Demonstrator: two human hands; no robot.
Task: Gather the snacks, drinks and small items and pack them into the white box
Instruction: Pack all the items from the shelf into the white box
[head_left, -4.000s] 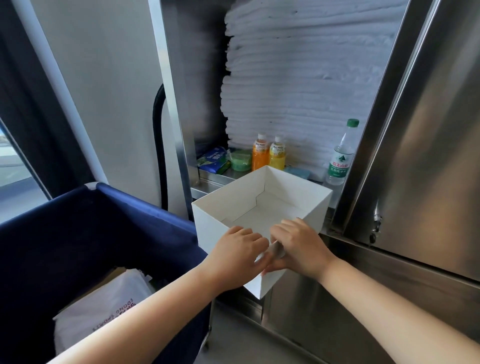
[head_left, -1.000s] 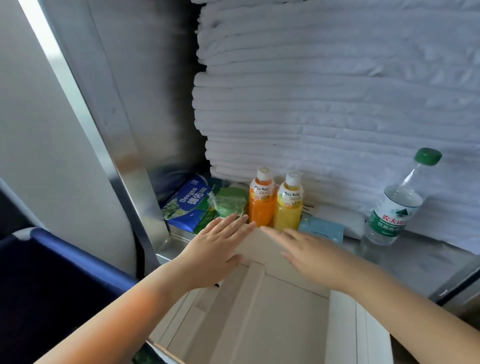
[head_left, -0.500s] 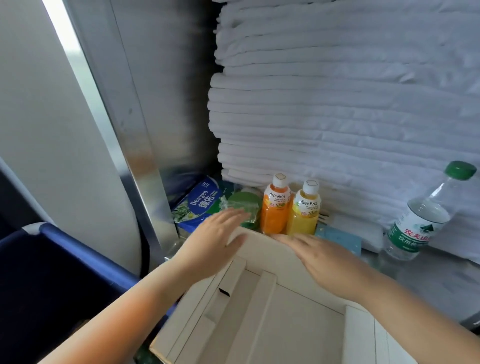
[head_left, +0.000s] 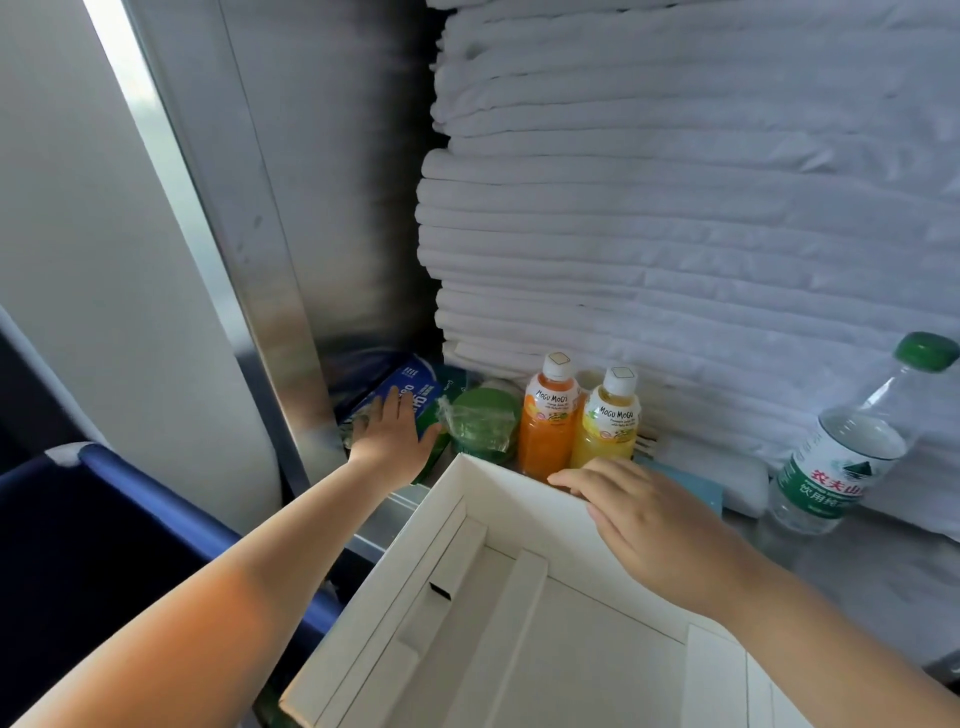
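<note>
Steel shelf, blue packet under left fingers, seemingly touching, white box near

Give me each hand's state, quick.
Left hand: open, fingers flat on the blue packet.
Right hand: open, at the white box rim, holding nothing.

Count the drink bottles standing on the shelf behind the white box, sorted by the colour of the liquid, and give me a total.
Orange: 1, the left Mogu Mogu bottle
Yellow: 1, the right Mogu Mogu bottle
Clear: 1, the green-capped water bottle
Total: 3 bottles
</note>
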